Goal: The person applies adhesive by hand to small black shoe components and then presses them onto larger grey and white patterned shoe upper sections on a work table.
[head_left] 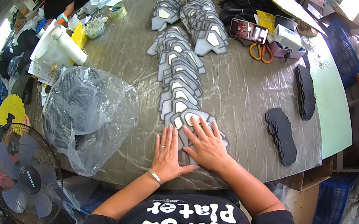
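Grey layered pieces [180,91], pale-centred, overlap in a long row from the centre of the frame down to your hands, with two shorter groups at upper centre. Table [245,85]: brown, creased surface, bearing your row. Clear plastic bag [117,107]: crumpled, dark inside, left of the row. Fan [28,179]: lower left of the frame. Black stacks [281,135]: two, fanned, right of the frame. Right hand [207,150], yours: fingers spread wide, flat on the row's lower end. Left hand [167,157], yours: fingers narrow together, tips at that same end, thumb out rightward. Phone [248,30]: upper right. Scissors [260,52]: orange and yellow handles, just below it. Ring [162,146]: on your left hand.
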Available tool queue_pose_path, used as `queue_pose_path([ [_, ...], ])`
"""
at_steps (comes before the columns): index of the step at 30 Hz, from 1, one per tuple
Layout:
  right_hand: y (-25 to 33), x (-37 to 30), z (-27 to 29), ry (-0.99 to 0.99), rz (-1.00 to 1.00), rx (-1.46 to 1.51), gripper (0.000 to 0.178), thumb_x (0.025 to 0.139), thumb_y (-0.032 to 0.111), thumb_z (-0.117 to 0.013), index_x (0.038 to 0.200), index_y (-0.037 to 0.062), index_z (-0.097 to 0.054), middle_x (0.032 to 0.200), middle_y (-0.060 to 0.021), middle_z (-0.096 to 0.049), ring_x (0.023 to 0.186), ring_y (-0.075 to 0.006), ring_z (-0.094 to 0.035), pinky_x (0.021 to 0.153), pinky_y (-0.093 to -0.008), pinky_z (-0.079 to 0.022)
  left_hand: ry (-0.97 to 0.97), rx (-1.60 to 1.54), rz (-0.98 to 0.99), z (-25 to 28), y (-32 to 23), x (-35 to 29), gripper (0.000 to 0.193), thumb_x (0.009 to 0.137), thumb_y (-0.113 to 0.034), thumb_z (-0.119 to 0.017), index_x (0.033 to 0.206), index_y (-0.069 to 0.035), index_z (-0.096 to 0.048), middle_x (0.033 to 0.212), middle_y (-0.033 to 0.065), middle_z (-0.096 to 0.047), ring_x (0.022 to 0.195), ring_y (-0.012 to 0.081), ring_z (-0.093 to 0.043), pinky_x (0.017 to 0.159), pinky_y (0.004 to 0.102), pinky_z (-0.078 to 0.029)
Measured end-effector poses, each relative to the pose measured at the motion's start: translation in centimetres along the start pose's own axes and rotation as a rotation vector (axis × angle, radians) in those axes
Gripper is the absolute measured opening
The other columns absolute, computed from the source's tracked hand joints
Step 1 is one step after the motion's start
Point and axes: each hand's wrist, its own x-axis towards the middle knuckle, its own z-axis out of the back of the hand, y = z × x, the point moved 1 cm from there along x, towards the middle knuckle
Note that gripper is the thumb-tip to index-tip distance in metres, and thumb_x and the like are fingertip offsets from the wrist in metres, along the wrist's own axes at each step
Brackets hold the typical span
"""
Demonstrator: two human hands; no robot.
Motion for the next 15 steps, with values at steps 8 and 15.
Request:
queue_pose_path([
  [8, 1.3, -4.6, 0.3, 0.067, 0.107, 0.027, 0.069, 0.090, 0.043, -0.060, 0.147, 0.0102, -0.038, 0.156, -0.0112, -0.032, 0.145, -0.0277, -0.027, 0.116, -0.0541, -0.017, -0.029, 0.022, -0.174, 0.8, 1.4, -0.6, 0.131, 0.063, -0.072, -0.073, 0.151, 0.005, -0.015, 0.158, 0.0253, -0.016, 0.148, 0.0395, -0.011, 0.117, 0.0561, -0.009],
  [15, 0.1, -10.3, 1.5, 0.220, 0.136, 0.050, 0.068, 0.093, 0.044, -0.057, 0.145, 0.0054, -0.038, 0.155, -0.0153, -0.031, 0.145, -0.0260, -0.029, 0.117, -0.0535, -0.017, 0.025, 0.028, -0.370, 0.9, -1.4, 0.2, 0.100, 0.082, -0.065, -0.061, 0.150, 0.000, -0.027, 0.158, 0.0180, -0.023, 0.148, 0.0317, -0.018, 0.117, 0.0541, -0.013],
])
